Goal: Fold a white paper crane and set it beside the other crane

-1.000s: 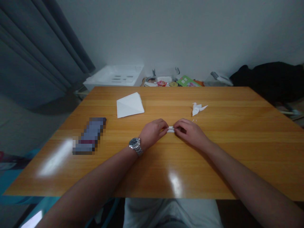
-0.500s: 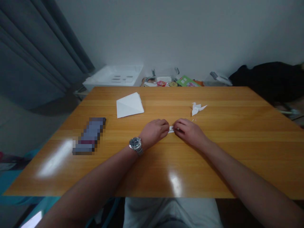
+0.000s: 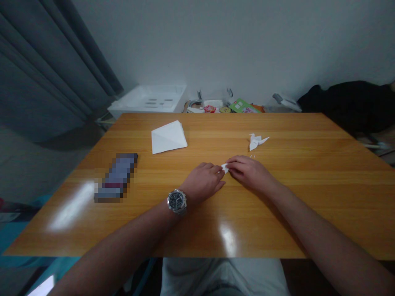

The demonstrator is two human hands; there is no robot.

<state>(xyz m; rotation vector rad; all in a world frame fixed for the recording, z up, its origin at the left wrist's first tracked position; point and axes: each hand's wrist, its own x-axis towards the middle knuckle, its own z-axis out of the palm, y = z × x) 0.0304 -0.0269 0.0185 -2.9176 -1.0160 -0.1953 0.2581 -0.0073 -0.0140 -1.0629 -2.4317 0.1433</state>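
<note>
A small folded piece of white paper (image 3: 225, 167) lies at the middle of the wooden table, mostly covered by my fingers. My left hand (image 3: 203, 181), with a metal watch (image 3: 177, 201) on its wrist, has its fingertips on the paper's left edge; its thumb sticks out below. From the other side my right hand (image 3: 250, 170) pinches the paper between thumb and fingers. Behind that hand stands a white paper crane (image 3: 256, 142). Tiny white scraps (image 3: 252, 156) lie between the crane and my right hand.
Square white paper sheets (image 3: 169, 138) lie in a stack at the back left. A pixelated dark phone-like object (image 3: 119, 176) rests on the left. Beyond the table's far edge are a white plastic tray (image 3: 154, 98) and a green package (image 3: 243, 105); black cloth (image 3: 348, 107) lies at right.
My left hand has turned flatter, its thumb now apart and its fingertips over the paper's edge. The paper between my hands is tilted differently. My right hand has barely moved.
</note>
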